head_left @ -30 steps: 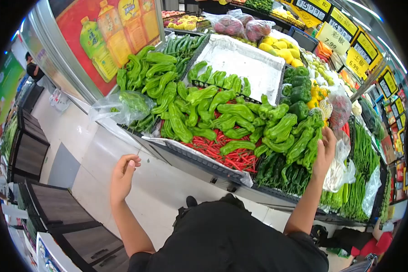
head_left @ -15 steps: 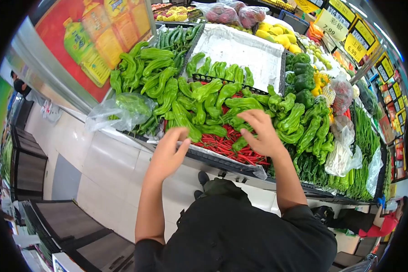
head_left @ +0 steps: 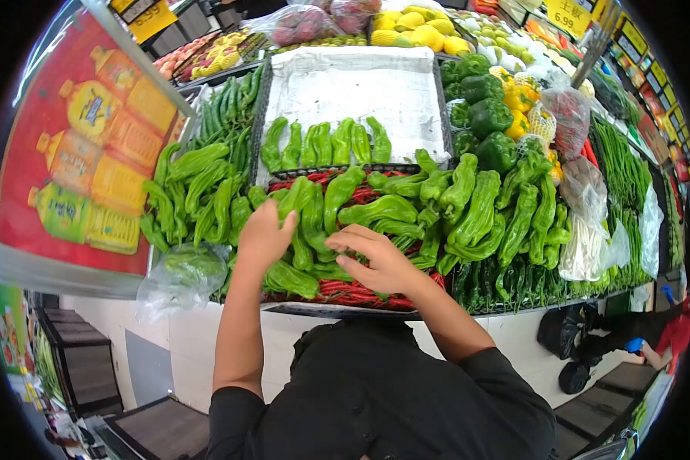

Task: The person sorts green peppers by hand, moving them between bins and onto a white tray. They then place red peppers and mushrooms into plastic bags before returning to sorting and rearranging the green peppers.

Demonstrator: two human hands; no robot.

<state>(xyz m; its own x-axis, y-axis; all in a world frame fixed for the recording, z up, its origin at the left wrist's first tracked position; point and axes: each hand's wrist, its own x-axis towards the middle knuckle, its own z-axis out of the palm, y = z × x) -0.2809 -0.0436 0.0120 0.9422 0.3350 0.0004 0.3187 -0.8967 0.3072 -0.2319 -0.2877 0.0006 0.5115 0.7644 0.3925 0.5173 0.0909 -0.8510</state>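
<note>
My left hand [head_left: 264, 238] is at the left of a heap of long green peppers [head_left: 391, 208], its thumb and fingers apart right beside a pepper [head_left: 294, 198]. Over the middle of the heap is my right hand [head_left: 377, 262], fingers stretched to the left and thumb apart, overlapping the peppers below. Red chillies [head_left: 345, 291] show between and under the green peppers. Behind a black divider, a short row of green peppers [head_left: 328, 146] stands upright at the front of a white-lined tray [head_left: 353, 80].
A plastic bag [head_left: 182, 276] with greens sits at the left front corner, beside a drinks poster [head_left: 92, 153]. Dark green bell peppers [head_left: 487, 115] and white mushrooms [head_left: 584, 249] lie to the right. A person in red [head_left: 675, 331] is at the far right.
My view has turned and the stall now faces me more squarely. Both hands have moved closer together, the right one leftward over the heap.
</note>
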